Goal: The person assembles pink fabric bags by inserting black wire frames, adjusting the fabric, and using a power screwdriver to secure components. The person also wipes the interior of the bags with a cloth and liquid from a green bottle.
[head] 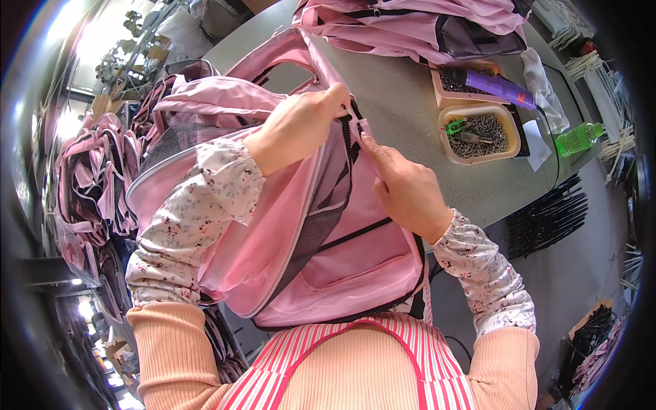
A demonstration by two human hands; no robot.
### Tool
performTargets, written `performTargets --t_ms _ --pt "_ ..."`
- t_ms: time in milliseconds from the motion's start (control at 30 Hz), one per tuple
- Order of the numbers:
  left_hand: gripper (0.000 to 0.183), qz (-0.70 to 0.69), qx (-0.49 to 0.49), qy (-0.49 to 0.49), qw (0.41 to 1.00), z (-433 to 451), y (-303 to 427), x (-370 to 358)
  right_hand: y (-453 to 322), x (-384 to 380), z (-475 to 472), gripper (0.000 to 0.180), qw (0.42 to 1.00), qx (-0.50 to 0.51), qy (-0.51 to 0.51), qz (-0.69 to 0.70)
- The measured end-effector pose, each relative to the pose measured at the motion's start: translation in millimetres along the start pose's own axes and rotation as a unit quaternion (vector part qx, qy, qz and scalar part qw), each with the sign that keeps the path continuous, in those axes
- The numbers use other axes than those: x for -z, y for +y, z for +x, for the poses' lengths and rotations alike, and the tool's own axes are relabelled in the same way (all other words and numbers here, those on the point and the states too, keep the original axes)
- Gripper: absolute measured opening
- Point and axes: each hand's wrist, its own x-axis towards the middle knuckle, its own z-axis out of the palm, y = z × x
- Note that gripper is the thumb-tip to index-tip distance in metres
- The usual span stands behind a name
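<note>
A pink fabric backpack [343, 271] lies unzipped and spread wide before me, its grey mesh lining and black zip edge showing. My left hand [302, 123] is closed on the backpack's upper edge near the zip, fingertips curled under. Beside it, my right hand [405, 184] touches the same edge with its index finger, at a small pink tab by the black zip; the other fingers are bent, and whether they pinch fabric is hidden. The shoulder straps [312, 56] stretch away above my left hand.
More pink backpacks [410, 25] are piled at the table's far side. A purple heat tool [494, 87] rests across a tub of small metal parts [446, 97]. Nearer stands a second tub [512, 148] with green-handled snips [455, 126]. A green bottle [579, 139] lies at the right edge.
</note>
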Motion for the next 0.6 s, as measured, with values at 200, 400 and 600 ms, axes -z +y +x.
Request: performTargets --t_ms 200,400,600 --pt "0.011 0.039 -0.019 -0.039 0.998 3 2 -1 -6 1 5 0.070 1.000 0.001 -0.017 -0.005" --pt "0.011 0.051 -0.022 -0.052 0.997 -1 -4 8 -10 -1 6 0.072 1.000 0.018 -0.017 -0.014" --pt "0.013 0.044 -0.092 -0.021 0.995 -6 -10 4 -20 0 9 0.072 0.997 0.021 -0.048 -0.057"
